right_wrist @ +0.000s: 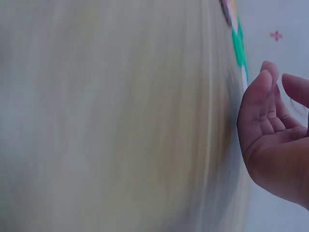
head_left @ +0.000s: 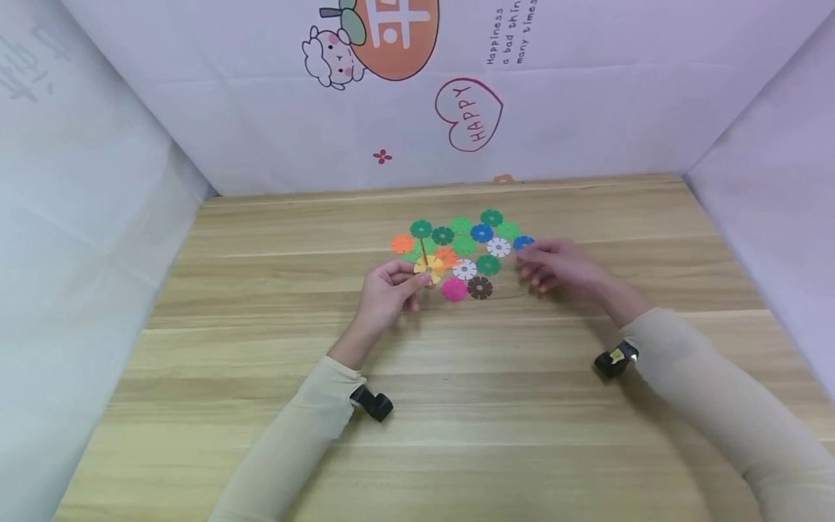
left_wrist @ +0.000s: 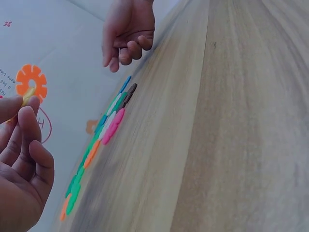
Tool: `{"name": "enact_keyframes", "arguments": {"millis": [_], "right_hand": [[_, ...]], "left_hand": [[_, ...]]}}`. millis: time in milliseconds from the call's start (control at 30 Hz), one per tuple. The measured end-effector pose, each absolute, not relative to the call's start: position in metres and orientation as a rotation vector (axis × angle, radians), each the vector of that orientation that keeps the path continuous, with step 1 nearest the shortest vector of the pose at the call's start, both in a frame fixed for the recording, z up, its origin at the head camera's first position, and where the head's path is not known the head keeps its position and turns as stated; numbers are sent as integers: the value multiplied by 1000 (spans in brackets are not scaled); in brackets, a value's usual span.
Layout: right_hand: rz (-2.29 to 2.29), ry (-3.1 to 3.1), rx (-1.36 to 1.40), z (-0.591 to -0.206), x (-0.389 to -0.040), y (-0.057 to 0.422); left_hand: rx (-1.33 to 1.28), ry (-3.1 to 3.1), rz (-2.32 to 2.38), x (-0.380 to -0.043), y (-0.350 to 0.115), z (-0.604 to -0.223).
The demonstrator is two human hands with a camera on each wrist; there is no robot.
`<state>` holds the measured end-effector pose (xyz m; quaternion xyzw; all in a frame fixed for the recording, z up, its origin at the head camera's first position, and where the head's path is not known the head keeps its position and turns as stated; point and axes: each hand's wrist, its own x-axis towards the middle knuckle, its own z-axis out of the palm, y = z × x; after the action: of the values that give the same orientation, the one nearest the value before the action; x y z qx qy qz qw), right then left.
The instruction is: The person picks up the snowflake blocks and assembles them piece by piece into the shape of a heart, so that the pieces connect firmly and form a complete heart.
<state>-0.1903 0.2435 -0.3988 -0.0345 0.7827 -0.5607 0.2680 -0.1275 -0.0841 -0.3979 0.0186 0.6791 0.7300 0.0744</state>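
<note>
Yel. disc (head_left: 433,262), orange disc (left_wrist: 41,90) attd., in L hand (head_left: 386,293)

Head cam high, fwd/down at counter (head_left: 457,435). L wrist cam (head_left: 377,406), R wrist cam (head_left: 609,365) low, close, tilted along counter; both share discs (head_left: 464,245).

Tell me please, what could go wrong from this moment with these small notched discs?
The left grip pinches the yellow notched disc near its edge, so it might slip out. The orange notched disc that appears slotted into it could work loose if it is knocked. The right grip is close to the blue notched disc, which lies near the white notched disc; reaching for one may push the other.
</note>
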Motion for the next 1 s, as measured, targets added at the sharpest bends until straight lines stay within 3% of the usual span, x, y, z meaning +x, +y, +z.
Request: {"name": "enact_keyframes", "arguments": {"millis": [400,1000], "right_hand": [[-1274,2471,-87,-397,-216,265],[-919,2665,-204,-393,-214,246]], "left_hand": [[40,2029,2209,-130,-86,-401],[19,2083,2188,-128,-86,-401]]}}
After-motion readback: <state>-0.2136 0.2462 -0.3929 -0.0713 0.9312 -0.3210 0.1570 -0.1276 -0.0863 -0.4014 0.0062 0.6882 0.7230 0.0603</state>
